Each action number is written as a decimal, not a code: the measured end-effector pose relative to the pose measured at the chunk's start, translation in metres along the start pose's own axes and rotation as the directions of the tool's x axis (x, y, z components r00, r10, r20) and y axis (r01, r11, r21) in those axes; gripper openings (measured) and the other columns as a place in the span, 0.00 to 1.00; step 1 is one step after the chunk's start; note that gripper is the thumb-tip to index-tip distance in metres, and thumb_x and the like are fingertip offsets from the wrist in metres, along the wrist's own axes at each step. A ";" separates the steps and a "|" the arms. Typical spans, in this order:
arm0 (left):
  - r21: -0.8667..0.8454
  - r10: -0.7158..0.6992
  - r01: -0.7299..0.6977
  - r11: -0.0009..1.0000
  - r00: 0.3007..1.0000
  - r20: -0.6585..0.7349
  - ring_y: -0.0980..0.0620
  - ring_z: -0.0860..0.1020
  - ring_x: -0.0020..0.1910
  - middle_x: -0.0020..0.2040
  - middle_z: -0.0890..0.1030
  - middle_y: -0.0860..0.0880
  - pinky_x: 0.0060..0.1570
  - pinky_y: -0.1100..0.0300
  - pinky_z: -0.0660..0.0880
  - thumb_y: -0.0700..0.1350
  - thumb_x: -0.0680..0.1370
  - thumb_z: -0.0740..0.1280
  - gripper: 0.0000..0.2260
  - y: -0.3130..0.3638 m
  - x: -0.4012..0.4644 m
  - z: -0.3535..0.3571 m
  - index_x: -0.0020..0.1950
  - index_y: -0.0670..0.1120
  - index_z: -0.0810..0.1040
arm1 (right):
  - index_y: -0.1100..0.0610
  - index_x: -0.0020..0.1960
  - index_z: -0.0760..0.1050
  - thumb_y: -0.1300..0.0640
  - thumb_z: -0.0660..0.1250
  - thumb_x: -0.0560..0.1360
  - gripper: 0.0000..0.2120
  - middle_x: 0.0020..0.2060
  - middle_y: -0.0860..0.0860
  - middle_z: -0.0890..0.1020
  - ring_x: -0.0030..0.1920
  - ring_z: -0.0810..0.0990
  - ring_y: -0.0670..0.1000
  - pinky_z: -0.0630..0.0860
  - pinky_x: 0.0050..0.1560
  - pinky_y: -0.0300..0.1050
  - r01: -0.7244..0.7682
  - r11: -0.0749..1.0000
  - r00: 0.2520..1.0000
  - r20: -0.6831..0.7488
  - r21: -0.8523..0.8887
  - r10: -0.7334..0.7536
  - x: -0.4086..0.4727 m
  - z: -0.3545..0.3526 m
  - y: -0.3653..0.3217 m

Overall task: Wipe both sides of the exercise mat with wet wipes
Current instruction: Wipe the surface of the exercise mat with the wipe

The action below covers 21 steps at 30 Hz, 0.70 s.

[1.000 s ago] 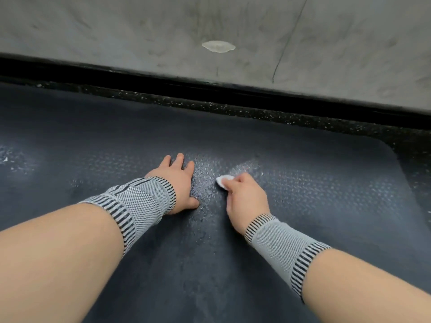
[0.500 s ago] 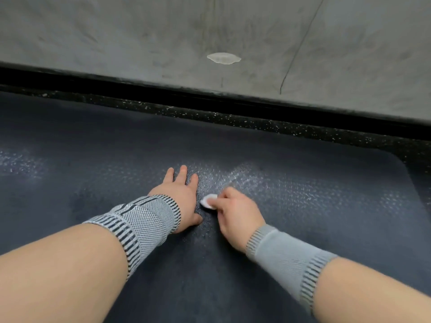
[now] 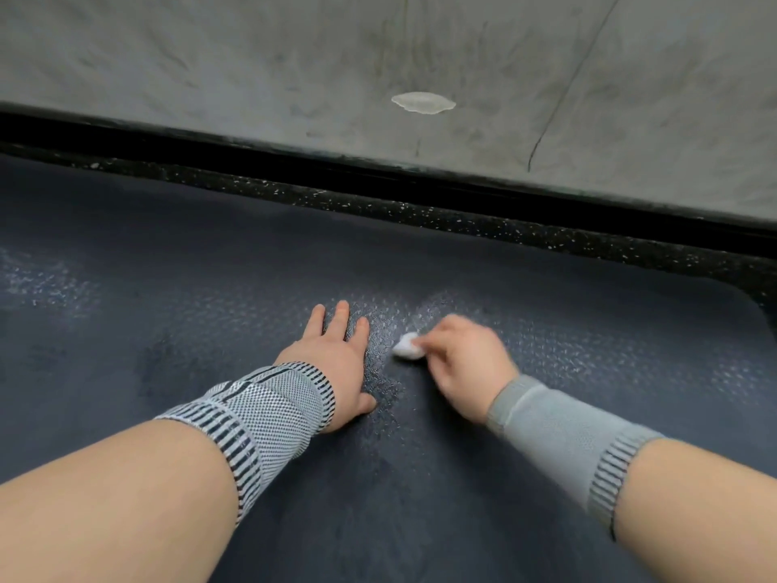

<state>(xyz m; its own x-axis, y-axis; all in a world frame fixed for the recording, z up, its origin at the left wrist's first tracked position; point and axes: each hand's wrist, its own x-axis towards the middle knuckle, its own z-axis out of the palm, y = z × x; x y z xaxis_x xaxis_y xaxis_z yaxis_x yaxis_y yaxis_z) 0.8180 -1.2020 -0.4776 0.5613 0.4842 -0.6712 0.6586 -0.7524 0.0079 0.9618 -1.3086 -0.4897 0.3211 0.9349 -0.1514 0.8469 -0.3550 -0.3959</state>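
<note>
A dark grey textured exercise mat lies flat on the floor and fills most of the view. My left hand rests flat on it, fingers straight and pointing away from me. Just to its right, my right hand pinches a small balled white wet wipe and holds it against the mat. The right hand is blurred. Damp shiny streaks show on the mat around both hands.
Beyond the mat's far edge runs a strip of black speckled floor, then a black baseboard under a grey concrete wall with a pale patch. The mat's rounded far right corner is in view.
My right hand slid the wipe left toward my left hand, then back a little to the right. The left hand stayed pressed on the mat. My head shifted slightly.
</note>
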 end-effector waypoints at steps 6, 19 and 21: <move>0.007 -0.003 0.003 1.000 1.000 0.003 0.41 0.36 0.78 0.79 0.33 0.47 0.74 0.43 0.60 0.63 0.77 0.64 0.45 -0.001 0.001 0.002 0.79 0.50 0.35 | 0.56 0.58 0.78 0.58 0.63 0.76 0.12 0.57 0.58 0.76 0.54 0.77 0.57 0.71 0.49 0.43 -0.620 0.778 0.731 -0.289 0.098 0.618 0.074 -0.029 0.047; 0.004 0.008 -0.008 1.000 1.000 0.008 0.40 0.36 0.78 0.78 0.32 0.46 0.75 0.44 0.58 0.62 0.78 0.63 0.45 0.000 0.002 0.002 0.79 0.49 0.35 | 0.59 0.57 0.79 0.58 0.62 0.77 0.12 0.57 0.60 0.78 0.56 0.77 0.59 0.72 0.50 0.44 -0.654 0.755 0.716 -0.281 0.052 0.639 0.097 -0.035 0.053; 0.001 0.006 -0.006 1.000 1.000 0.012 0.41 0.35 0.78 0.78 0.32 0.46 0.75 0.44 0.58 0.62 0.78 0.63 0.45 -0.001 0.001 0.002 0.79 0.49 0.35 | 0.57 0.58 0.78 0.57 0.62 0.76 0.13 0.58 0.59 0.76 0.56 0.78 0.58 0.72 0.51 0.44 -0.617 0.786 0.758 -0.238 0.043 0.608 0.103 -0.026 0.030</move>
<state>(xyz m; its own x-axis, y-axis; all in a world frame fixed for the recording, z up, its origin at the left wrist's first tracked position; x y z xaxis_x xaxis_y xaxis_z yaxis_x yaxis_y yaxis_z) 0.8173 -1.2018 -0.4801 0.5592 0.4747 -0.6796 0.6548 -0.7557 0.0109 1.0315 -1.2225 -0.4938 0.8589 0.4928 -0.1396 0.4493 -0.8558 -0.2566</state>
